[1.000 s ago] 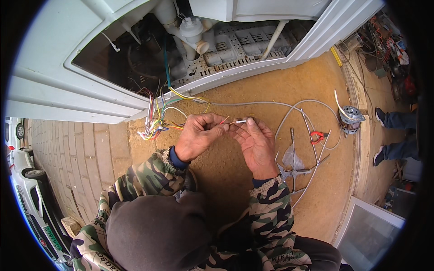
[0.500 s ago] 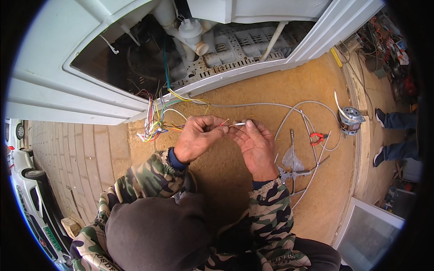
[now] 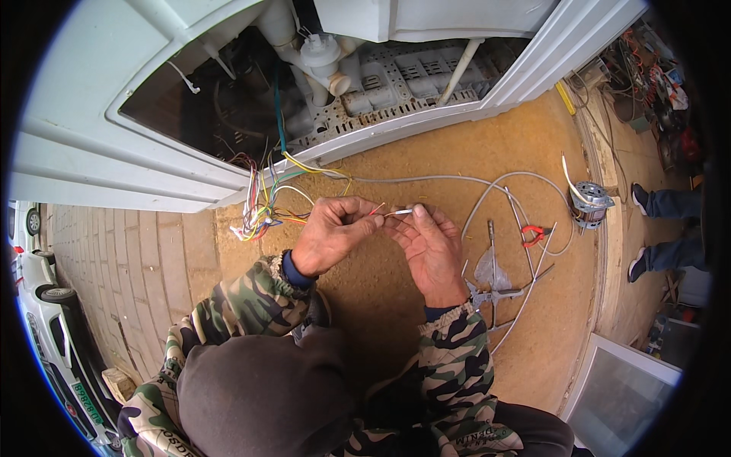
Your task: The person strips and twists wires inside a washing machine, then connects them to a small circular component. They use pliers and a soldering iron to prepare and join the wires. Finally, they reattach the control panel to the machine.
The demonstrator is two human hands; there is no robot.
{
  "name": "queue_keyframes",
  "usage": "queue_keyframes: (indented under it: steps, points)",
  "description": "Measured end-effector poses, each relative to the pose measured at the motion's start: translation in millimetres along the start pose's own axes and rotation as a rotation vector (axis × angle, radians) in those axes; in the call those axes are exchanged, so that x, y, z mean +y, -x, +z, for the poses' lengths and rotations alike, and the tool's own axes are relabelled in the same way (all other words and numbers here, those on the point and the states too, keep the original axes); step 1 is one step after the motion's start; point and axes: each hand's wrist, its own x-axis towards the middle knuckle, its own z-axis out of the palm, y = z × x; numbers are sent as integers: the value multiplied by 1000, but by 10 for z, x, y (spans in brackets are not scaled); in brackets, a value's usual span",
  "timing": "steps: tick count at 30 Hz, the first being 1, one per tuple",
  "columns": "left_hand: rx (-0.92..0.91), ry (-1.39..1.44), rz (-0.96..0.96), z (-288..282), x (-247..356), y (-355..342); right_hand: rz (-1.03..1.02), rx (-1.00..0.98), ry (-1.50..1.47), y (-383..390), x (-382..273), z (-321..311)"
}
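My left hand (image 3: 332, 238) sits just left of centre, its fingers pinched shut on a thin red wire (image 3: 375, 209) whose bare tip pokes out toward three o'clock; my right hand (image 3: 429, 247) is close beside it, thumb and forefinger closed on a short white-sleeved wire end (image 3: 402, 212), the two tips nearly meeting between the hands. I judge these leads light, limp and slick in their insulation, the stripped copper easy to fray or snap, so I would hold each on the sleeve just behind the bare end. At nine o'clock of my left hand a bundle of coloured wires (image 3: 259, 209) fans out from the opened white appliance (image 3: 145, 145) lying at twelve o'clock, its pale plastic pump parts (image 3: 320, 53) showing inside. A grey cable (image 3: 449, 181) loops across the tan floor (image 3: 457, 145) toward three o'clock, where red-handled pliers (image 3: 535, 231) lie near a small electric motor (image 3: 586, 204). Grey metal tools (image 3: 491, 286) rest at four o'clock of my right hand. Another person's shoes (image 3: 647, 236) stand at the far three o'clock edge
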Motion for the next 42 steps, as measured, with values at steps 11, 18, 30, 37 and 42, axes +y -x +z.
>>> queue_keyframes:
  steps: [11,18,30,37,42]
  points:
    - [7,-99,-11,-3,-11,-20,-21,22,83,11,-37,16]
    - [9,-119,5,5,0,-18,-49,57,140,30,-68,61]
    - [4,-145,13,10,16,-12,-84,81,188,38,-74,86]
    - [-5,-197,66,-4,10,-13,-79,121,243,48,-92,102]
    - [-17,-262,95,-27,-11,1,-70,147,339,69,-99,105]
